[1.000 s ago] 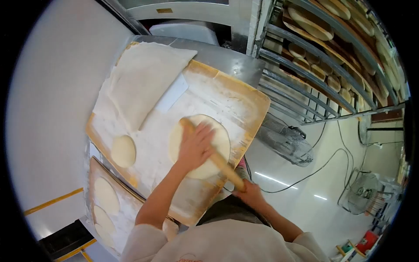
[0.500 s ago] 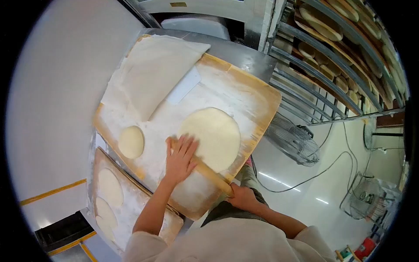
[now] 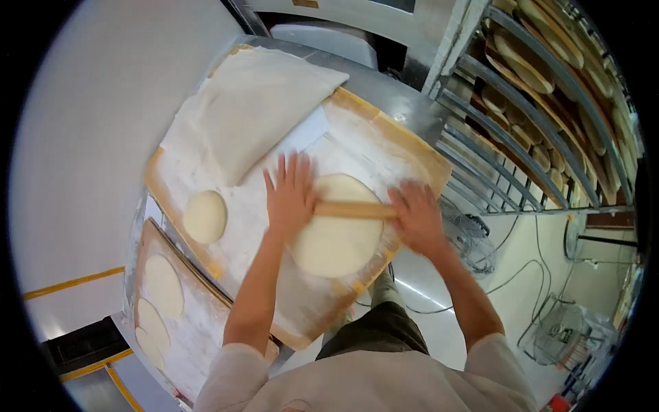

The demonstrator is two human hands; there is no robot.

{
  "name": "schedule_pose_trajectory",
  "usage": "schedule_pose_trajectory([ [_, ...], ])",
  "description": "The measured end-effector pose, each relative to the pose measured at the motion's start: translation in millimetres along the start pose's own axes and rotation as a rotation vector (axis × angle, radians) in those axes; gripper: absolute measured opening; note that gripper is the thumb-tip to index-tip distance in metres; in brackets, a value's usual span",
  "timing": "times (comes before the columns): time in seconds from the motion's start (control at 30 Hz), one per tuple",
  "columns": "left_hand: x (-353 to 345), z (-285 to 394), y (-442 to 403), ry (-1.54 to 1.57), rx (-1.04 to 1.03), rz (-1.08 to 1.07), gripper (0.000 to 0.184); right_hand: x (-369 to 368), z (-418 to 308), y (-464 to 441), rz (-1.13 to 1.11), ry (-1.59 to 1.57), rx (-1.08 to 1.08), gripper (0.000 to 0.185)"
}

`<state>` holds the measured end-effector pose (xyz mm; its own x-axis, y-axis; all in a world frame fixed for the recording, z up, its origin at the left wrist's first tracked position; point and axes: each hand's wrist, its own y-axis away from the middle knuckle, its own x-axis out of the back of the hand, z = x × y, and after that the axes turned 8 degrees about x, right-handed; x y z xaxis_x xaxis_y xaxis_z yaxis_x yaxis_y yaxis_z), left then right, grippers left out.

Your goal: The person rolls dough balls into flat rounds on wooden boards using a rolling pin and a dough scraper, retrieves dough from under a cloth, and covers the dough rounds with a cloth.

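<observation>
A wooden rolling pin [image 3: 353,210] lies nearly level across a flat round of dough [image 3: 336,248]. My left hand [image 3: 291,192] holds its left end under the palm, fingers stretched forward. At the other end my right hand [image 3: 419,214] is over the pin and holds it, its fingers slightly blurred. The dough is on a floured wooden board [image 3: 240,257]. To the left on that board sits a smaller, thicker dough piece [image 3: 204,217]. A folded pale cloth [image 3: 257,103] covers the upper left corner, partly over a white flat sheet [image 3: 309,130].
A second floured board [image 3: 199,329] at lower left carries several flat dough pieces [image 3: 165,285]. The metal table [image 3: 391,103] shows behind the main board. At upper right stands a rack [image 3: 515,130] with boards of dough. A floor fan [image 3: 470,240] and cables are right of the table.
The rolling pin has gone from a slant at the dough's lower left edge to level across its upper half. My right hand has moved up and forward from near my body; my left hand moved up.
</observation>
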<state>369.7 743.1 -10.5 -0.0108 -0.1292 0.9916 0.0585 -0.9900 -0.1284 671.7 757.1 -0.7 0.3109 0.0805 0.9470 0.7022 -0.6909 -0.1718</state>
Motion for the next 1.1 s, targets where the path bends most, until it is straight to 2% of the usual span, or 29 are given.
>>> schedule_pose_trajectory([
  [0.03, 2, -3, 35, -0.022, -0.029, -0.072, 0.064, 0, -10, 15, -0.073, -0.045, 0.018, 0.066],
  [0.1, 18, 4, 111, 0.081, 0.020, -0.202, 0.066, -8, -29, 50, 0.104, -0.021, 0.060, 0.054],
  [0.17, 48, 11, 136, 0.116, -0.068, -0.074, 0.065, -10, -26, 69, 0.039, -0.078, 0.062, 0.043],
  [0.23, 46, 0, 144, 0.175, -0.017, -0.114, 0.060, -2, -17, 61, 0.018, -0.161, 0.126, 0.032],
  [0.27, 46, -5, 145, 0.201, 0.007, -0.126, 0.058, 6, -8, 47, -0.011, -0.175, 0.191, 0.032],
  [0.33, 51, -3, 159, 0.251, 0.030, -0.018, 0.047, 23, 10, 10, -0.073, -0.207, 0.309, 0.033],
  [0.4, 52, 5, 188, 0.256, 0.116, 0.006, 0.042, 26, 6, -39, -0.018, -0.123, 0.488, 0.042],
  [0.43, 46, 3, 201, 0.241, 0.235, -0.080, 0.040, 16, -1, -65, -0.032, -0.115, 0.516, 0.048],
  [0.53, 9, -32, 201, 0.017, 0.471, 0.147, 0.045, -56, -32, -157, -0.047, -0.095, 0.534, 0.059],
  [0.6, 19, -56, 179, 0.003, 0.702, 0.237, 0.052, -69, -60, -218, 0.040, -0.137, 0.483, 0.059],
  [0.7, 35, -50, 172, -0.145, 0.689, 0.014, 0.055, -78, -62, -222, 0.054, -0.146, 0.506, 0.062],
  [0.77, 15, -13, 206, 0.088, 0.528, -0.222, 0.062, -47, -43, -177, -0.061, -0.118, 0.528, 0.064],
  [0.8, 24, 14, 213, 0.303, 0.494, -0.304, 0.073, -43, -25, -137, -0.051, -0.147, 0.500, 0.064],
  [0.83, 54, 43, 207, 0.322, 0.457, -0.388, 0.081, -40, -11, -107, -0.046, -0.180, 0.473, 0.064],
  [0.87, 58, 56, 217, 0.334, 0.369, -0.397, 0.081, -34, -4, -99, -0.083, -0.154, 0.468, 0.063],
  [0.93, 75, 56, 207, 0.322, 0.360, -0.442, 0.079, -18, -2, -81, -0.156, -0.125, 0.438, 0.063],
  [0.97, 73, 46, 201, 0.317, 0.424, -0.348, 0.078, -16, -6, -95, -0.194, -0.105, 0.452, 0.062],
  [1.03, 60, 17, 193, 0.300, 0.553, -0.146, 0.076, -14, -35, -140, -0.077, -0.145, 0.511, 0.062],
  [1.1, 46, 9, 195, 0.252, 0.613, -0.165, 0.074, -24, -40, -148, -0.024, -0.174, 0.536, 0.063],
])
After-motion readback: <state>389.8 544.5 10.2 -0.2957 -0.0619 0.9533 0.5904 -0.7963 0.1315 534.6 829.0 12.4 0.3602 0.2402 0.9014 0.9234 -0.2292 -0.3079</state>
